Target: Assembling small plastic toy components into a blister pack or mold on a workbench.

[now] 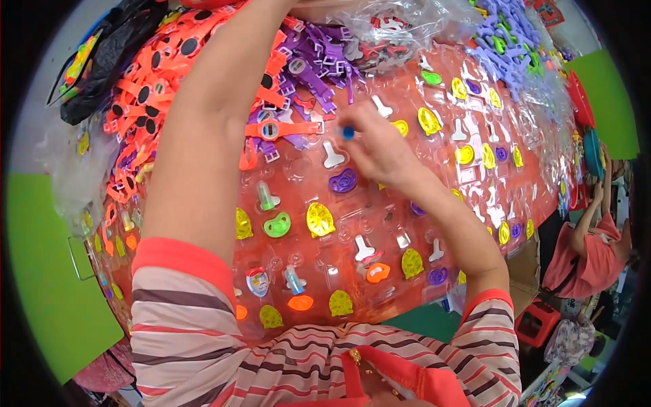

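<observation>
My right hand (383, 146) is closed and slightly blurred over the middle of the clear blister sheets (366, 203). A small blue round piece (348, 132) shows at its fingertips; its kind is unclear. Just under this hand lie a white spoon-shaped piece (332, 154) and a purple toy pacifier (342, 181). An orange toy watch (270, 130) is stretched out to its left. My left forearm (210, 102) reaches far forward over the heap of orange toy watches (152, 81). Its hand is at the top edge, mostly cut off, with the fingers hidden.
Yellow oval pieces (320, 219), green pacifiers (277, 224) and small toy bottles (266, 195) sit in the pockets. Purple toy watches (312, 74) and lilac pieces (505, 44) are heaped at the back. Clear plastic bags (413, 27) lie there too. A co-worker (590, 251) is at far right.
</observation>
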Action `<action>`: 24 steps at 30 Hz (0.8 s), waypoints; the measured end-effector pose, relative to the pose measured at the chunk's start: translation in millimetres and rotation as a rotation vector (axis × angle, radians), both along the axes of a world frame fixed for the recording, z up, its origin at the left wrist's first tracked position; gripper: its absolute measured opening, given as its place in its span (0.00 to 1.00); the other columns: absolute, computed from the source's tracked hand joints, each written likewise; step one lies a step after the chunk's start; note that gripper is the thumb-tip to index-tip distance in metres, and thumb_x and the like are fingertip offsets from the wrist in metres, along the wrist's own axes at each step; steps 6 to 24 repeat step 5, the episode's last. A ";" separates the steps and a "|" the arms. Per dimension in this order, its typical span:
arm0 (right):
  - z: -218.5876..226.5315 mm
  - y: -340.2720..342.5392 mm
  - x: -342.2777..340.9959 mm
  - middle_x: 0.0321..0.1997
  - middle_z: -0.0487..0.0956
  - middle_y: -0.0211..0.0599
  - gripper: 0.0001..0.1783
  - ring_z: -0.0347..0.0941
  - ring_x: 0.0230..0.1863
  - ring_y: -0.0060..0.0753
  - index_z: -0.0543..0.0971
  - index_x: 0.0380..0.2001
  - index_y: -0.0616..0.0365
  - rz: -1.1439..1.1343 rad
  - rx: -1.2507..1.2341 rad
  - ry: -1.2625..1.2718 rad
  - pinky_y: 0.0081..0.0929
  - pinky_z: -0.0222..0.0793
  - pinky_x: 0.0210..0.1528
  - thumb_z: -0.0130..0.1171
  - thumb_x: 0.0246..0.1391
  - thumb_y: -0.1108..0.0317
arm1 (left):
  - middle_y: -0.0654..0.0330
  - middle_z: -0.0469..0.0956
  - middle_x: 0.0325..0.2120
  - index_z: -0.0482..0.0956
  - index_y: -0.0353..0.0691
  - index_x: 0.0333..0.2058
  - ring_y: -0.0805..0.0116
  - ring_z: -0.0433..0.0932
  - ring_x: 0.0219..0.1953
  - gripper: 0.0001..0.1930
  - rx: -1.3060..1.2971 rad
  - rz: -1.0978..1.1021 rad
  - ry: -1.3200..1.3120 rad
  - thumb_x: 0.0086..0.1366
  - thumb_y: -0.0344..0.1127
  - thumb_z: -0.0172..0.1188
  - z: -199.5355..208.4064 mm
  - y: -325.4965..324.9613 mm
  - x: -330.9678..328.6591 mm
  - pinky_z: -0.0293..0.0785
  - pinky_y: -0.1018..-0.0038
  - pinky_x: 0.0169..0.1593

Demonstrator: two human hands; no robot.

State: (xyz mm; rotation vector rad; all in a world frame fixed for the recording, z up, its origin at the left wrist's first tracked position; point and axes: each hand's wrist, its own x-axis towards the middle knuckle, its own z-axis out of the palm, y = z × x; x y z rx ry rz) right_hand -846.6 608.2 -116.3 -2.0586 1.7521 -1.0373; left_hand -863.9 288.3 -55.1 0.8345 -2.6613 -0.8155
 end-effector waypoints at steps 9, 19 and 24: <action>-5.6 -3.1 33.8 0.52 0.69 0.50 0.19 0.67 0.53 0.54 0.71 0.44 0.57 0.265 -0.042 0.302 0.45 0.64 0.54 0.54 0.45 0.74 | 0.54 0.76 0.31 0.78 0.44 0.39 0.58 0.75 0.34 0.15 0.554 0.116 0.076 0.50 0.38 0.62 22.7 -53.7 26.3 0.71 0.59 0.37; -5.6 -3.1 33.8 0.52 0.69 0.50 0.19 0.67 0.53 0.54 0.71 0.44 0.57 0.265 -0.042 0.302 0.45 0.64 0.54 0.54 0.45 0.74 | 0.54 0.76 0.31 0.78 0.44 0.39 0.58 0.75 0.34 0.15 0.554 0.116 0.076 0.50 0.38 0.62 22.7 -53.7 26.3 0.71 0.59 0.37; -5.6 -3.1 33.8 0.52 0.69 0.50 0.19 0.67 0.53 0.54 0.71 0.44 0.57 0.265 -0.042 0.302 0.45 0.64 0.54 0.54 0.45 0.74 | 0.54 0.76 0.31 0.78 0.44 0.39 0.58 0.75 0.34 0.15 0.554 0.116 0.076 0.50 0.38 0.62 22.7 -53.7 26.3 0.71 0.59 0.37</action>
